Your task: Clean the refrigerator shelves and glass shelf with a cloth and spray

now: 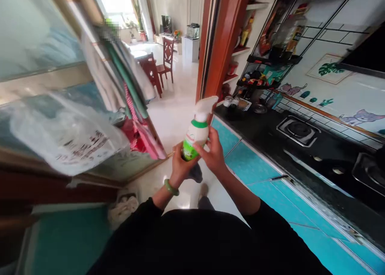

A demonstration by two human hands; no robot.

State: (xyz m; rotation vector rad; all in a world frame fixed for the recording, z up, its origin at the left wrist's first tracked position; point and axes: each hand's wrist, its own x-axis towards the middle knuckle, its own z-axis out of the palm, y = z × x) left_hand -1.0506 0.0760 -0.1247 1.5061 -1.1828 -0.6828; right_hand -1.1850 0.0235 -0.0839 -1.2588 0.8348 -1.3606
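Observation:
Held up in front of me is a white pump bottle (197, 132) with a green collar, a green label and a broad white pump head at its top. It leans slightly to the right. My left hand (179, 166), below a green bangle, is wrapped around the bottle's lower part. On the bottle's right side, my right hand (214, 152) grips it with the thumb across the front. The bottle hides parts of the fingers of both hands.
At the right runs a black counter (255, 124) with a gas stove (299, 130) above teal cabinets. Cloths (141, 132) and a white plastic bag (72, 138) hang at the left. Past the reddish door frame (221, 38) is a room with wooden chairs (167, 58).

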